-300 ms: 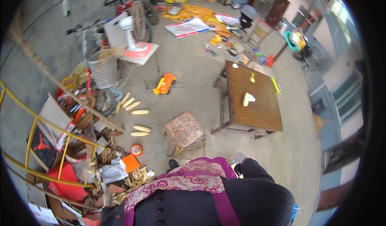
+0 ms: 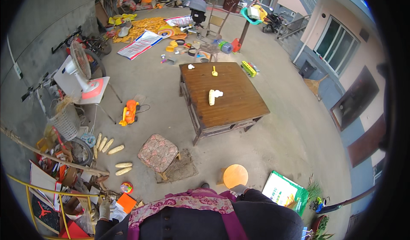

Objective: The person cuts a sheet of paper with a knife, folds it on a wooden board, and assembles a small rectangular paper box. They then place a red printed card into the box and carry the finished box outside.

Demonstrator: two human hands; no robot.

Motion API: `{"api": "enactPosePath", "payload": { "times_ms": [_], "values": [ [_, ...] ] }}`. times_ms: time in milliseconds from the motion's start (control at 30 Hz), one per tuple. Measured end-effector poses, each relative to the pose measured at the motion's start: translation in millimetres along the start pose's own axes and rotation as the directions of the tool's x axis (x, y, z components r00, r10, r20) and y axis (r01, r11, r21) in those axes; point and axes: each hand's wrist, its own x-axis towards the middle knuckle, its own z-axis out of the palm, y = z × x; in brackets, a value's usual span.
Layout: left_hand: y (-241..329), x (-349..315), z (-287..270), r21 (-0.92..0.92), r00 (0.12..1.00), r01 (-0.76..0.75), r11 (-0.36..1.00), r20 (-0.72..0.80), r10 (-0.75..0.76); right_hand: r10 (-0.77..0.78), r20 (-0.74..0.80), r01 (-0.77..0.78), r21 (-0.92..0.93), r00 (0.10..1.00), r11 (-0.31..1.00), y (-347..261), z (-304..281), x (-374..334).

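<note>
My left hand, in a pale glove, hangs at the lower left with its fingers loosely stretched, and nothing shows in it. It is nearest to a yellow metal rail and the heap of cardboard and scraps beside it. My right hand, gloved too, overlaps the near rim of a small stool with a round wooden seat. How its fingers lie is unclear, and I cannot tell whether it touches the stool. A cushioned stool stands ahead, left of centre. Beyond it is a brown wooden table bearing a pale corn cob.
Several corn cobs lie on the floor near an orange toy vehicle. A fan stands on a chair at the left. A white and green sack lies at the right. Yellow material is spread at the back.
My view has turned and shifted right. The round stool and the sack now show beside my right arm. Both hands stay low at my sides, the right one now against the stool in view.
</note>
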Motion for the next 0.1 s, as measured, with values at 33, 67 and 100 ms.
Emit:
{"api": "enactPosePath", "payload": {
  "times_ms": [33, 67, 100],
  "values": [
    [16.8, 7.8, 33.7, 0.011, 0.999, 0.010, 1.000, 0.043, -0.011, -0.072, 0.011, 0.073, -0.214, 0.997, 0.974, 18.8, 16.6, -2.9],
    [32.9, 11.9, 66.6, 0.250, 0.943, -0.286, 0.925, 0.246, 0.225, -0.127, -0.038, 0.117, -0.196, 0.991, 0.974, 42.3, 29.9, -11.3],
    [53.7, 18.6, 101.3, 0.309, 0.912, -0.355, 0.882, 0.322, 0.254, -0.062, -0.055, 0.056, -0.110, 0.997, 0.992, 68.4, 39.1, -18.7]
  ]
}}
